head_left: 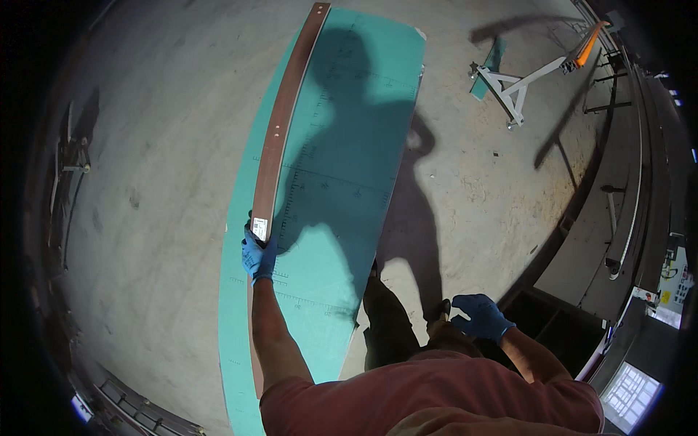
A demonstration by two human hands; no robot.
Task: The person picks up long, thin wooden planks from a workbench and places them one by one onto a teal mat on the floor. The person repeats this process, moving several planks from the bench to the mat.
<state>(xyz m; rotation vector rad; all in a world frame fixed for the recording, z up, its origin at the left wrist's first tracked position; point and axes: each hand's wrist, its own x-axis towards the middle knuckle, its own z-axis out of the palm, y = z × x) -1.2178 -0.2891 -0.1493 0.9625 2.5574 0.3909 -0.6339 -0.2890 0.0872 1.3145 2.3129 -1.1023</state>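
A long brown plank (278, 129), with a white label (259, 228) on its face, lies lengthwise near the left edge of a green sheet (327, 182) that carries ruler-like markings. My left hand (258, 256), in a blue glove with dark fingertips, grips the plank just below the label, fingers at one edge and thumb at the other. Part of the plank's near end is hidden by my left forearm. Off to the right of the sheet, my right hand (481, 317), also gloved in blue, hangs in the air with its fingers loosely bent and apart, holding nothing.
A white metal stand (518, 93) with an orange part is at the far right, a green offcut (488, 73) beside it on the concrete floor (160, 182). Along the right runs a long dark machine (596, 247) with a control panel (676, 280). My shadow crosses the sheet.
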